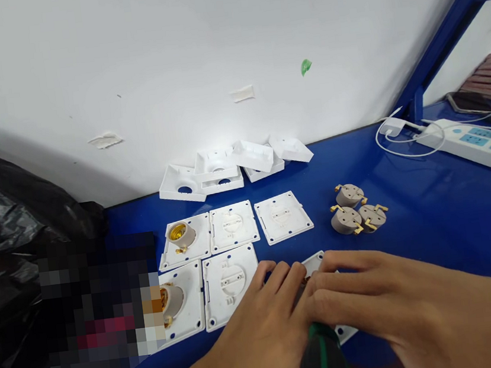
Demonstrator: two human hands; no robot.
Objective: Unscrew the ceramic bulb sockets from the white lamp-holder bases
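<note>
My left hand [273,315] is closed over the left part of a white square base plate [312,263], its fingertips bent down around it. My right hand [375,296] comes in from the right with curled fingers, meeting the left hand above the same plate. Between the hands, at the lower edge, is the black and green handle of a screwdriver [323,359]; it appears to be in my right hand's grip. Its tip is hidden under my fingers. A little brass shows between the hands, but what it belongs to is covered.
White base plates [282,217] lie in rows, two bearing lamp sockets [181,235]. White covers [218,163] lean along the wall. Loose sockets [347,219] cluster on the right. A power strip [477,140] with cables is far right; a black plastic bag [12,218] stands left.
</note>
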